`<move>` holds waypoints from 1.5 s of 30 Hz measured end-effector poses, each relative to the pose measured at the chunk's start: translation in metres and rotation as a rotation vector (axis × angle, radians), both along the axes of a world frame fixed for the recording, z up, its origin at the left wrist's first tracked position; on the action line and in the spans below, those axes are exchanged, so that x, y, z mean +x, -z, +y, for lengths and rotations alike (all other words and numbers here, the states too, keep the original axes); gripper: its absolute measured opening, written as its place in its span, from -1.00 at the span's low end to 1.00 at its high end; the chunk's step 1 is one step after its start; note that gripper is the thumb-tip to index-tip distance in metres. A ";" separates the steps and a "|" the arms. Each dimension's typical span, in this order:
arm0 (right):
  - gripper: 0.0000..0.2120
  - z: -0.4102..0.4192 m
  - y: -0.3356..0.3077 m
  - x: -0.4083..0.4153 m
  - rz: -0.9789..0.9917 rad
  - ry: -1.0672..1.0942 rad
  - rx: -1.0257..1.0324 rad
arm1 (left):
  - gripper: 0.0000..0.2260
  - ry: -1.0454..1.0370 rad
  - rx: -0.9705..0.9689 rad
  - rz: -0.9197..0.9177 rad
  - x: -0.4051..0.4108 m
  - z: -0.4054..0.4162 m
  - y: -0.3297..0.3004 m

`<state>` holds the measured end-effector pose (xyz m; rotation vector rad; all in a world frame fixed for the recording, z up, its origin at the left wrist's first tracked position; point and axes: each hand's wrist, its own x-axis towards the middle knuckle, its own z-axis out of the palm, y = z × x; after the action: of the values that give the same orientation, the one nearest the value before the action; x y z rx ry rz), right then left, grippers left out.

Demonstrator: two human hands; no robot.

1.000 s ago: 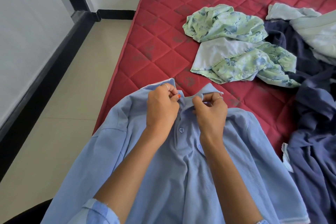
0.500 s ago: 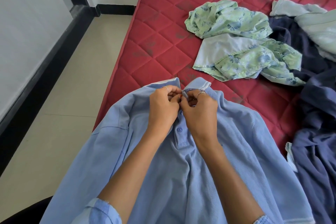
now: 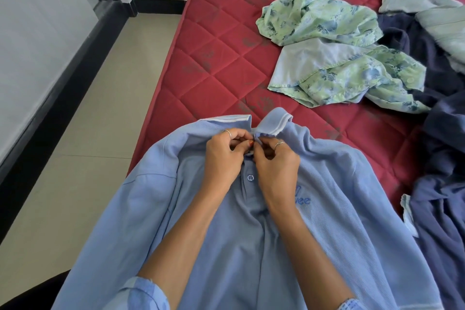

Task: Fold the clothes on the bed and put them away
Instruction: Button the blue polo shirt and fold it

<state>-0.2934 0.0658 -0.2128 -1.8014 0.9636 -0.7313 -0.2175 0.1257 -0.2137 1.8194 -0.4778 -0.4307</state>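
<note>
Head view: light-blue cotton polo shirt (image 3: 251, 246) lies front-up at the red quilted mattress's (image 3: 214, 58) near edge.
Left hand (image 3: 222, 158): pinches the placket top.
Right hand (image 3: 274, 166): pinches the opposite collar edge, likely fastening the top button before folding.

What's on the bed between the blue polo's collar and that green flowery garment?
Nothing: the head view shows only bare red mattress between the blue polo's collar and the green flowery garment.

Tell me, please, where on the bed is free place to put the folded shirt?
Bare mattress lies between the blue polo shirt, the green floral garment and the bed's left edge. The right side is crowded with navy clothes.
</note>
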 end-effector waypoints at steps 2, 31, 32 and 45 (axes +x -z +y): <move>-0.80 0.000 0.004 -0.001 -0.006 -0.014 -0.020 | -0.82 0.001 -0.003 -0.001 0.000 0.000 0.003; -0.87 -0.015 0.014 -0.007 0.005 -0.156 0.017 | -0.77 -0.173 0.008 0.092 -0.022 -0.015 -0.005; -0.86 -0.015 0.014 -0.007 0.003 -0.159 0.013 | -0.77 -0.163 0.005 0.104 -0.021 -0.014 -0.004; -0.88 -0.012 0.016 -0.006 -0.065 -0.176 0.028 | -0.89 -0.206 -0.076 0.188 -0.016 -0.013 0.005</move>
<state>-0.2991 0.0540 -0.2286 -1.8006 0.7578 -0.6583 -0.2332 0.1125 -0.2184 1.7147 -0.1730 -0.4302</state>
